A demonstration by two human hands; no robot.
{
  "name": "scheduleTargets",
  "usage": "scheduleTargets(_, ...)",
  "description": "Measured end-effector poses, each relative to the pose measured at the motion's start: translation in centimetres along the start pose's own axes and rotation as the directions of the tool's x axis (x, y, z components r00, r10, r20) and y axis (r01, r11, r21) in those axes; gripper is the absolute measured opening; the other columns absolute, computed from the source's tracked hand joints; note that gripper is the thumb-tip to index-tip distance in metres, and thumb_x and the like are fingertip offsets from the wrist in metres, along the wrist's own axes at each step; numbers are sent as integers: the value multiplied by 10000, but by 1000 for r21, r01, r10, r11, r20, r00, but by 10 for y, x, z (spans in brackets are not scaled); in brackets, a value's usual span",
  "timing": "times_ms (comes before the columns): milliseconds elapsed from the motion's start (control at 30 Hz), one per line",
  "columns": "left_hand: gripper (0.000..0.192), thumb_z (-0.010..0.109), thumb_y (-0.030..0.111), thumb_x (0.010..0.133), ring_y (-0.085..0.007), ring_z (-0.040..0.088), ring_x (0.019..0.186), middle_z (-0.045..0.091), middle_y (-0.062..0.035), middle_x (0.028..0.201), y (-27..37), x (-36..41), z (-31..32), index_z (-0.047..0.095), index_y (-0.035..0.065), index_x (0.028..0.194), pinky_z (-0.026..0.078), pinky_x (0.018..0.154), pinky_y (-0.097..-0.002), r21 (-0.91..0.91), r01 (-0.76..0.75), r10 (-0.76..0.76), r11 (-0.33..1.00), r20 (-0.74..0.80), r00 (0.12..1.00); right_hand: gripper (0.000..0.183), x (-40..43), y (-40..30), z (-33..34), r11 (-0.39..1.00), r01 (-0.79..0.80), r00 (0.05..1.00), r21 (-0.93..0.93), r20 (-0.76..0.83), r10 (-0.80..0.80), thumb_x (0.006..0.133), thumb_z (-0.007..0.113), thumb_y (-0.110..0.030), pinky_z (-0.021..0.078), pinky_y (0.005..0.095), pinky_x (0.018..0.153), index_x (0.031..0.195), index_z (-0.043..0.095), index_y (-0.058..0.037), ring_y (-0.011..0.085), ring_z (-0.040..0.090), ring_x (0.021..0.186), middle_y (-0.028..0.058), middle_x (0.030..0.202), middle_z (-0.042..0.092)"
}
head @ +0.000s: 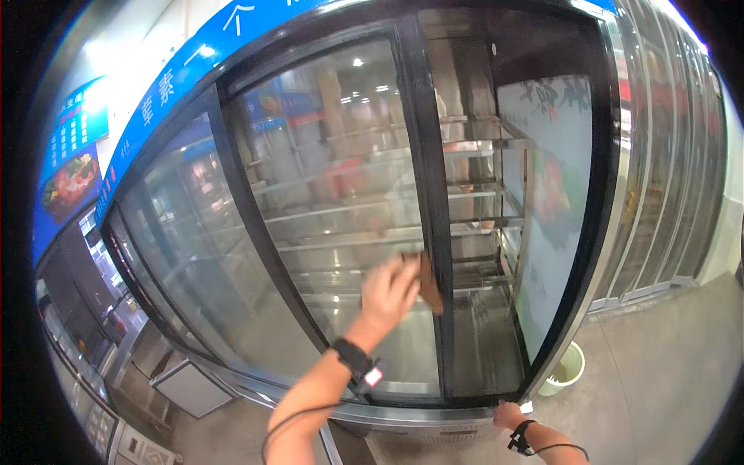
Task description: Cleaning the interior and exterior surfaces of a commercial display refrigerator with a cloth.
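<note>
A brown cloth (430, 285) is in my left hand (390, 290), flat against the sliding glass door (349, 232) of a tall display refrigerator. The hand is blurred and lies close to the door's black right-hand frame (431, 192). Down at the lower right corner, my right hand (508, 416) touches the refrigerator's metal bottom edge (418, 414). Its fingers are too small and partly hidden to tell their grip. A small white thing (526, 408) shows beside it. Both wrists wear black bands with cables.
Right of the door, the cabinet stands open onto metal shelf racks (479, 189) and a printed side panel (552, 192). A pale green bucket (567, 369) sits on the floor by the corner. Clear strip curtains (662, 163) hang at right. A framed panel (192, 388) leans at lower left.
</note>
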State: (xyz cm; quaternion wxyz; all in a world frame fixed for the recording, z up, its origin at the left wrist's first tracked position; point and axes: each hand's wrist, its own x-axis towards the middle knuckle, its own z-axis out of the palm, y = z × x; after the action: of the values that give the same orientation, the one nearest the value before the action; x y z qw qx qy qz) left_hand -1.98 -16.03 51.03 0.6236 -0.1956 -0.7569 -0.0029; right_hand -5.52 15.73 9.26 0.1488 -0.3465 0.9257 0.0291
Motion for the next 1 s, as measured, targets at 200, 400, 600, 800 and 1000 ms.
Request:
scheduleTargets(200,374,614,109,671,-187,521,788,508,-35,886,61,-115,-8,609,176,1038,378,737,-355,151,86,-118,985,215,969,276,-5,5,8,963,-125,992,240,1,128,675,538,-279,497,410,703,813,635,-61,321,594,849,142,943,598)
scheduleTargets(400,420,626,25,627,-271,493,851,515,-94,934,7,24,-21,606,136,1032,375,720,-398,244,189,-154,951,-156,976,279,-3,25,-10,990,91,996,112,-5,-91,716,494,-247,495,415,701,835,622,-29,337,610,801,173,835,630)
scheduleTargets(600,389,593,-7,636,-292,494,883,502,-127,963,-17,113,-25,599,109,1007,398,774,-376,103,171,-124,980,-358,925,290,6,17,6,994,-18,1000,106,-20,21,727,487,-337,484,410,725,777,640,-95,312,602,828,114,886,626)
scheduleTargets(800,401,626,21,595,-298,483,852,496,-142,964,33,-36,11,592,38,994,376,742,-395,66,176,-166,982,-139,976,293,-23,-10,-40,986,19,995,163,-104,-2,782,446,-274,495,419,693,767,651,-66,318,619,786,163,844,635)
scheduleTargets(1000,500,681,74,608,-264,495,844,498,-87,987,79,-147,10,566,103,1093,377,728,-385,-15,300,-290,954,216,932,258,-20,14,-7,950,-123,984,288,-86,153,725,483,-269,479,430,695,883,611,-110,336,606,771,158,786,633)
